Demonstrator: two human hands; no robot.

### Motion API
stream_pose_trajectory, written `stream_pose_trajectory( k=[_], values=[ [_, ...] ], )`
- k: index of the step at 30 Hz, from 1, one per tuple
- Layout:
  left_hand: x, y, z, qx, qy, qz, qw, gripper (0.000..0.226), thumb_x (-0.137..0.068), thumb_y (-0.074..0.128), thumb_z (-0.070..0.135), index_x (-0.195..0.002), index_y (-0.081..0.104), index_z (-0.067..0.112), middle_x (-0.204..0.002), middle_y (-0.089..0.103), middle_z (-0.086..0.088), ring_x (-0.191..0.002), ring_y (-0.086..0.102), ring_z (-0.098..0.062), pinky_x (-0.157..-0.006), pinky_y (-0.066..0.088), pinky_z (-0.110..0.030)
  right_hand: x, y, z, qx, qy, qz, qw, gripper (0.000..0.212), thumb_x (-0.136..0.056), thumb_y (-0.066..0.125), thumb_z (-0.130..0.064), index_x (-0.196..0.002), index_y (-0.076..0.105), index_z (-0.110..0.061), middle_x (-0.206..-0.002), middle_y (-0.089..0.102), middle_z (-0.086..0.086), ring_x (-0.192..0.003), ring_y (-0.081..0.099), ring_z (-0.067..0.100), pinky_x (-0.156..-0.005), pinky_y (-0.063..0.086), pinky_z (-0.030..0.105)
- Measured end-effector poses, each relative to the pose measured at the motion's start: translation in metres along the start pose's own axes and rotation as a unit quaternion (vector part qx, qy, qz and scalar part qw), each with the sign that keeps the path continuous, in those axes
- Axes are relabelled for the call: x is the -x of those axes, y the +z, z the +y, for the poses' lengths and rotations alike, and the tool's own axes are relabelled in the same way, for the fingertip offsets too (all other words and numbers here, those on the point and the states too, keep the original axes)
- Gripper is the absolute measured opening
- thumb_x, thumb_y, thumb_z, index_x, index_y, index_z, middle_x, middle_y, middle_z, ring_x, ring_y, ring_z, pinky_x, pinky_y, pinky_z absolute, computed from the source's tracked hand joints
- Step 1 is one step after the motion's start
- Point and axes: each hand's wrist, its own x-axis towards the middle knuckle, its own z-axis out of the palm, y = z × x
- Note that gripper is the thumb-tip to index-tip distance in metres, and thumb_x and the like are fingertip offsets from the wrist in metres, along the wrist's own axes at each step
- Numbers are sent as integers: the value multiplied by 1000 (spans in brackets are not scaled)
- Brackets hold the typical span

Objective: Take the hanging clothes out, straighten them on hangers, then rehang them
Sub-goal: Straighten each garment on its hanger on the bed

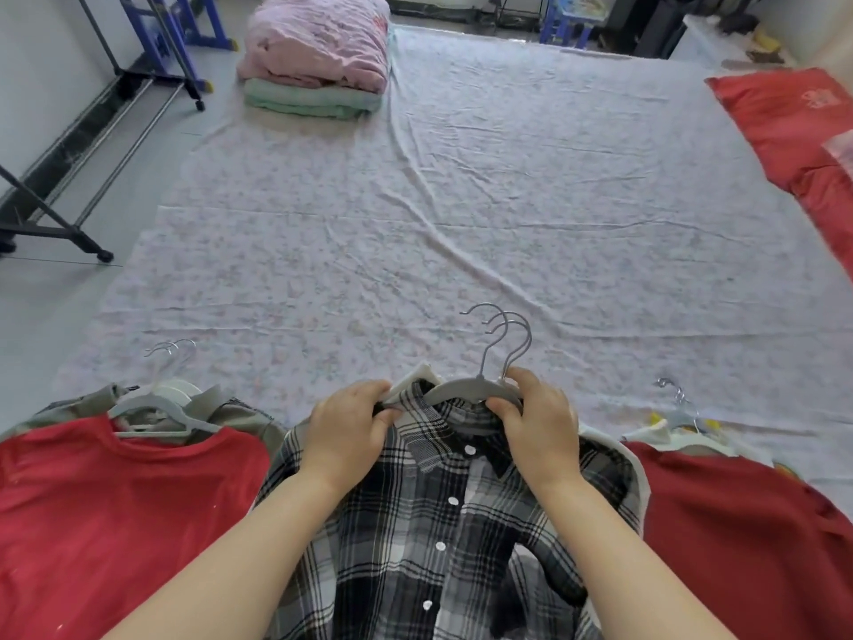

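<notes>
Plaid shirt point(438, 524) lies at the near edge of the sheet point(461, 224), both hands at its collar.
The left hand point(346, 422) pinches the collar; the right hand point(535, 418) grips the stacked hangers point(466, 392) at the neck. Their three hooks sit bundled, so a lift could drag spares along or shed the collar. Red tops point(115, 501) crowd both sides and may snag; the free room is ahead.

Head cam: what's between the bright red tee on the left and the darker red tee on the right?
Head view: a black-and-white plaid button-up shirt lies between them, with a stack of grey metal-hooked hangers at its collar.
</notes>
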Motion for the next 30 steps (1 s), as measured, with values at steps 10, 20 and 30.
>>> stream_pose_trajectory(
  k=[10, 20, 30],
  values=[
    [-43, 123, -75, -113, -65, -172, 977, 66, -92, 47, 43, -146, 16, 22, -154, 16, -4, -140, 19, -23, -114, 21, -41, -68, 140, 77, 84, 56, -125, 987, 64, -90, 53, -45, -144, 26, -24, -146, 31, 5, -135, 24, 25, -109, 21, 46],
    [4, 170, -101, -183, -77, -263, 944, 70, -94, 41, 48, -148, 1, 27, -157, -6, -5, -143, -7, -24, -115, 0, -40, 1, 187, 119, 130, 36, -232, 963, 63, -95, 42, -45, -148, 14, -27, -156, 8, 4, -143, 3, 25, -116, 10, 48],
    [35, 80, -60, -163, -93, -231, 955, 61, -93, 46, 40, -144, 22, 19, -149, 24, -3, -137, 20, -20, -112, 20, -37, 26, 120, 64, 141, 11, -277, 950, 54, -94, 47, -41, -142, 31, -21, -151, 22, 6, -140, 17, 23, -114, 19, 46]
  ],
)
